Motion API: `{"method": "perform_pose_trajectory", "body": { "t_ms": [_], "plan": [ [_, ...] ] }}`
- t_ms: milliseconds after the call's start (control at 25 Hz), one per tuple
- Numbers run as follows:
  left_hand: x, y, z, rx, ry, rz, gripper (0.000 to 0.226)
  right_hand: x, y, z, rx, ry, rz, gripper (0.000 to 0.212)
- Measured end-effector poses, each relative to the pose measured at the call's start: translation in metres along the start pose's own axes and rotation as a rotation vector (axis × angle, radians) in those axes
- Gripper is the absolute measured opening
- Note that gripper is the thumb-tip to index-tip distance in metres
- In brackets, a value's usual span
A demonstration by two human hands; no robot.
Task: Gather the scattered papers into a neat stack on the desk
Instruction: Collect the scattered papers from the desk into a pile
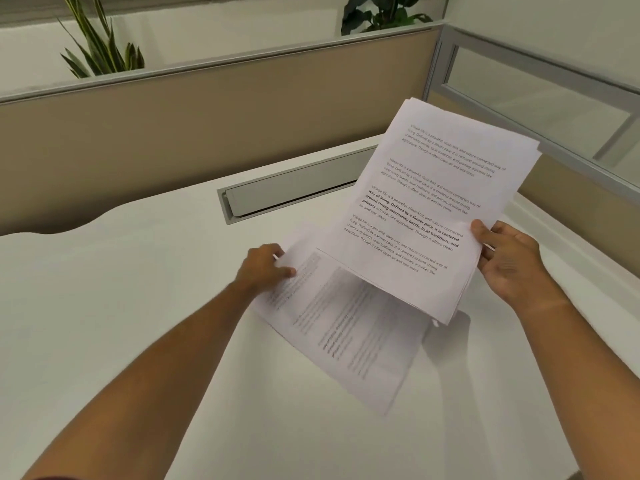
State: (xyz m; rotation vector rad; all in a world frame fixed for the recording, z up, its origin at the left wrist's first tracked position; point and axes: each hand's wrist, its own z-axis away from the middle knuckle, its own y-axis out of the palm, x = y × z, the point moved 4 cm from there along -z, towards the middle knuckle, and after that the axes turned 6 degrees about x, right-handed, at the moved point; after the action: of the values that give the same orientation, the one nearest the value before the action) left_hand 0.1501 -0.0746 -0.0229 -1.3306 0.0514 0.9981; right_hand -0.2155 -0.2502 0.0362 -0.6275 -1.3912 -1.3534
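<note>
My right hand [512, 261] grips the lower right edge of a bundle of printed white papers [429, 202], held tilted above the white desk [138, 306]. The sheets in the bundle are slightly fanned at their edges. Below it, a loose printed sheet [349, 337] hangs blurred just over the desk, partly hidden under the bundle. My left hand [265, 268] pinches that sheet at its far left corner.
A grey cable tray lid [294, 192] is sunk into the desk behind the papers. A beige partition [173, 133] runs along the back and a glazed partition [554, 98] along the right. Two plants [100, 46] stand behind the back partition.
</note>
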Motion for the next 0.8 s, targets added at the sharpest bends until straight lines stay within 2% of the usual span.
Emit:
{"method": "perform_pose_trajectory", "body": {
  "t_ms": [160,280,440,560,680,800],
  "plan": [
    [-0.033,0.034,0.017,0.255,0.308,-0.156,0.034,0.001,0.0,-0.005,-0.01,0.006,0.017,0.014],
    [-0.045,0.039,0.019,0.291,0.387,-0.219,0.039,0.0,0.003,-0.009,-0.017,0.01,0.006,0.007],
    [-0.041,0.029,0.017,0.275,0.367,-0.183,0.035,-0.004,0.007,-0.011,-0.012,0.019,-0.001,0.009],
    [-0.033,0.005,0.016,0.27,0.341,-0.082,0.013,-0.01,0.009,-0.012,0.051,0.049,0.027,0.008],
    [-0.017,-0.025,0.019,0.284,0.254,-0.013,0.002,-0.029,0.022,-0.008,0.251,0.166,0.212,0.012],
    [0.001,-0.04,0.027,0.282,0.164,0.076,0.015,-0.057,0.042,0.007,0.474,0.324,0.416,0.026]
  ]
}}
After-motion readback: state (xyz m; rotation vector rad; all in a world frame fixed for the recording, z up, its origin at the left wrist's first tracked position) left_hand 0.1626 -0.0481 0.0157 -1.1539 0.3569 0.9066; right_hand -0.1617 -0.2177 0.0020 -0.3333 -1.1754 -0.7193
